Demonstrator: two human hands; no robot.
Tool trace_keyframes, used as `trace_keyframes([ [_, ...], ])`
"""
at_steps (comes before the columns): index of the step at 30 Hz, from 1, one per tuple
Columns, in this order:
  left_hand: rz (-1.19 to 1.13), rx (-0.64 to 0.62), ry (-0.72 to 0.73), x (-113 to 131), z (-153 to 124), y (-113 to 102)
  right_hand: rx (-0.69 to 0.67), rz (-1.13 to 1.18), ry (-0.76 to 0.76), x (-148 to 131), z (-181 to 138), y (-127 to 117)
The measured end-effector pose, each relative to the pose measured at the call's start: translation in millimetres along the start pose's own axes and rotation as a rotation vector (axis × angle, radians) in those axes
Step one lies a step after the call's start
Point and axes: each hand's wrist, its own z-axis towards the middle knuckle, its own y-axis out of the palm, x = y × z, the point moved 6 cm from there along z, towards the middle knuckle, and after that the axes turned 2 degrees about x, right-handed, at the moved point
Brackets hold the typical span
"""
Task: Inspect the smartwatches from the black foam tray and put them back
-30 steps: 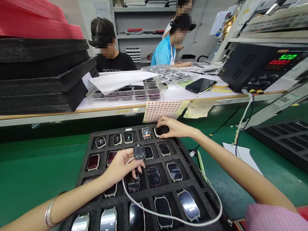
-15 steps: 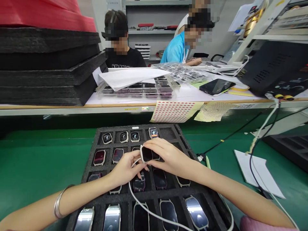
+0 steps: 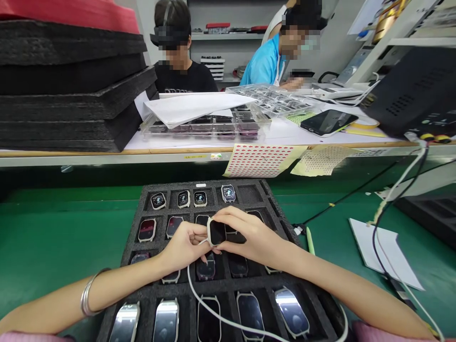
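A black foam tray (image 3: pixel 137 216) with several smartwatch bodies in its pockets lies on the green mat in front of me. My right hand (image 3: pixel 249 235) pinches one watch body (image 3: pixel 216 232) above the tray's middle. My left hand (image 3: pixel 183 244) is closed on a charger puck pressed to the back of that watch; the puck itself is hidden. Its white cable (image 3: pixel 213 313) loops down over the tray. The top-right pocket (image 3: pixel 249 194) is empty.
A stack of black foam trays (image 3: pixel 71 95) sits at the left on the raised shelf. Clear trays of watch parts (image 3: pixel 213 126), sticker sheets (image 3: pixel 261 161), a phone (image 3: pixel 327 121) and a power supply (image 3: pixel 416 90) are there too. Two people sit behind. A paper (image 3: pixel 377 249) lies right.
My right hand lifted a watch from the top-right pocket and brought it to my left hand at the tray's middle, where it meets the charger puck.
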Motion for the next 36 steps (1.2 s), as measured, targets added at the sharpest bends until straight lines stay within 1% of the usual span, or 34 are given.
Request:
trace_keyframes([
  [4, -0.002, 0.019, 0.026, 2, -1, -3, 0.013, -0.024, -0.014, -6, 0, 1],
  [11, 0.016, 0.044, 0.020, 1, -2, -4, 0.043, -0.028, -0.029, -11, -4, 2],
  [16, -0.005, 0.018, 0.010, 1, -1, 1, 0.039, -0.036, -0.011, -12, -4, 3],
  [22, 0.011, -0.005, -0.002, -2, 0, 2, 0.027, -0.065, -0.031, -13, -4, 2],
  [28, 0.041, 0.021, 0.014, -3, -2, 2, 0.018, -0.075, -0.025, -12, -7, 3],
  [36, 0.069, 0.011, 0.002, -3, -2, 4, 0.010, -0.066, -0.021, -12, -10, 4],
])
